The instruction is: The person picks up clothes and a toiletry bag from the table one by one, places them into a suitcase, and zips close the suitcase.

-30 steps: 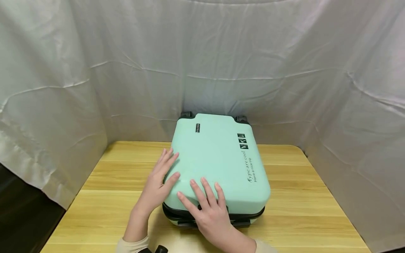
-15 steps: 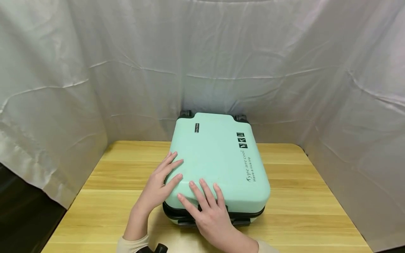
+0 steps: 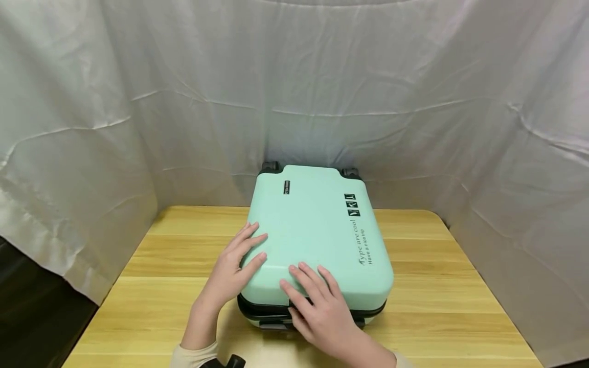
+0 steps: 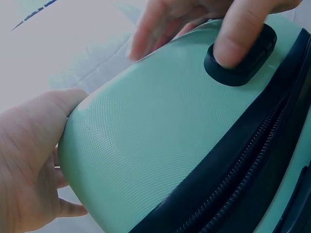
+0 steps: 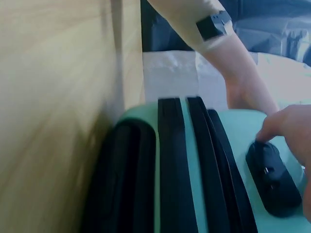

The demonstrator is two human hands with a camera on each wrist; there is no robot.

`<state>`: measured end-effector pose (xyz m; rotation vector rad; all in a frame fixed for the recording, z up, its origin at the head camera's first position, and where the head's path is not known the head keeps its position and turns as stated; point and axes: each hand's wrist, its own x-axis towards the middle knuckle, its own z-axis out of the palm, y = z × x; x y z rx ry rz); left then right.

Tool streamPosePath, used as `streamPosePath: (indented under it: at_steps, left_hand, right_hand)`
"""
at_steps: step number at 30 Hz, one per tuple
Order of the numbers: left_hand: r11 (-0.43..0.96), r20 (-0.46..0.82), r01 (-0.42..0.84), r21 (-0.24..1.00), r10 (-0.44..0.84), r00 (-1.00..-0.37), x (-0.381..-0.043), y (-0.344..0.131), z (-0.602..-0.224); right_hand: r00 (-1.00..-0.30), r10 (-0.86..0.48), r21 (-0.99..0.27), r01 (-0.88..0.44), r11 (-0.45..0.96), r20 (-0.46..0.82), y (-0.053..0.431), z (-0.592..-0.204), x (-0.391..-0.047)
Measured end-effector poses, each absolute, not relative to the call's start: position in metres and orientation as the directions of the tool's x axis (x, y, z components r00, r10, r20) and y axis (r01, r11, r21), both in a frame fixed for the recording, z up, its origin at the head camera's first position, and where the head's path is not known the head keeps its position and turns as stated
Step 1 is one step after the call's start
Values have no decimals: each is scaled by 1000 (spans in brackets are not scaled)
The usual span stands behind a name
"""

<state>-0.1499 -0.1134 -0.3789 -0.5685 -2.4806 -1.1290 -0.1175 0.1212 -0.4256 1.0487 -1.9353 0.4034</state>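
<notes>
A mint-green hard-shell suitcase (image 3: 313,225) lies flat on the table, its front face towards me. My left hand (image 3: 232,271) rests at its near left corner, fingers spread over the edge and top. My right hand (image 3: 324,312) is at the middle of the front edge, with its fingers over the top. In the left wrist view its thumb touches a black lock (image 4: 245,73) on the shell. The right wrist view shows the same lock (image 5: 273,182) beside that hand. A black zipper (image 4: 238,167) runs below the lock, its teeth meeting along the seam.
The wooden table (image 3: 442,286) extends on both sides of the suitcase. Black wheels (image 3: 352,173) stick out at its far end, near the grey curtain (image 3: 322,102) that encloses the table on three sides. A black carry handle (image 5: 124,179) sits on the suitcase's near side.
My right hand has moved a little to the right, and its thumb has come down to the front of the suitcase. My left fingers have slid slightly further onto the top. The suitcase stays put.
</notes>
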Motion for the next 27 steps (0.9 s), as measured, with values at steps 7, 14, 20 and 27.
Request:
streamPosePath:
  at_steps: [7, 14, 20, 27]
  left_hand:
    - [601, 459, 484, 636, 210, -863, -149, -113, -378]
    - [592, 440, 477, 650, 217, -871, -149, -114, -379]
    - [585, 435, 474, 659, 218, -874, -149, -114, -379]
    - [579, 446, 482, 657, 217, -868, -150, -114, -380]
  right_hand:
    - [-140, -395, 122, -813, 570, 908, 140, -411, -128]
    - [-94, -255, 72, -817, 572, 962, 162, -400, -141]
    - [-101, -175, 21, -810, 587, 979, 184, -397, -152]
    - [-172, -125, -47, -751, 659, 977, 214, -405, -159]
